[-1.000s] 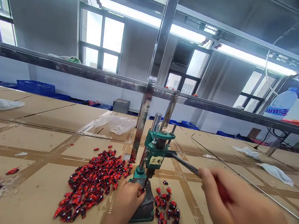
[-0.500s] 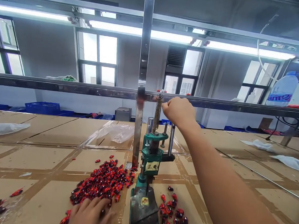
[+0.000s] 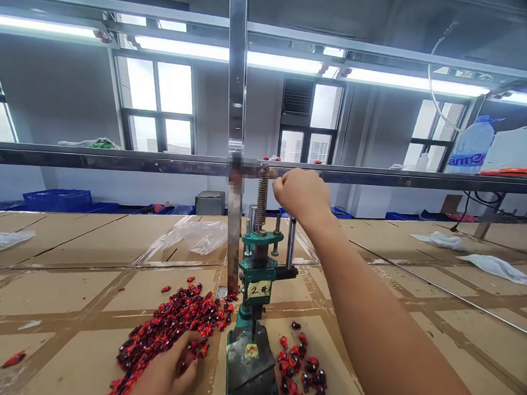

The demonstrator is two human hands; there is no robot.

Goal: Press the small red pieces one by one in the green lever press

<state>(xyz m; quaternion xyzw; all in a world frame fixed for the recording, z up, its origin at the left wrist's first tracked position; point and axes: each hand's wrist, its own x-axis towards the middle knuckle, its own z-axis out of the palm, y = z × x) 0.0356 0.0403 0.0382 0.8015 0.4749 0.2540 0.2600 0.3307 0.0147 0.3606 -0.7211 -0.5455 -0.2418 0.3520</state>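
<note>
Left hand [image 3: 168, 365] at the near right edge of the red-and-black parts pile [image 3: 176, 321], left of the green press [image 3: 258, 272]; fingers curled, cannot tell whether they pinch a part. Right hand [image 3: 306, 194] wrapped around the top of the upright lever [image 3: 291, 244]. Smaller parts group [image 3: 294, 362] lies right of the press. Far left: blue crate [image 3: 58, 200], contents hidden. Far right: bottle [image 3: 471, 146], fill unclear.

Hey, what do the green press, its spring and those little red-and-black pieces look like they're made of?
Press: probably painted metal, smooth green, with a bare, silvery metal lever. Spring: likely steel wire, judging by its thin, bare coils. Pieces: perhaps shiny plastic, given their bright highlights; too small to be sure.
</note>
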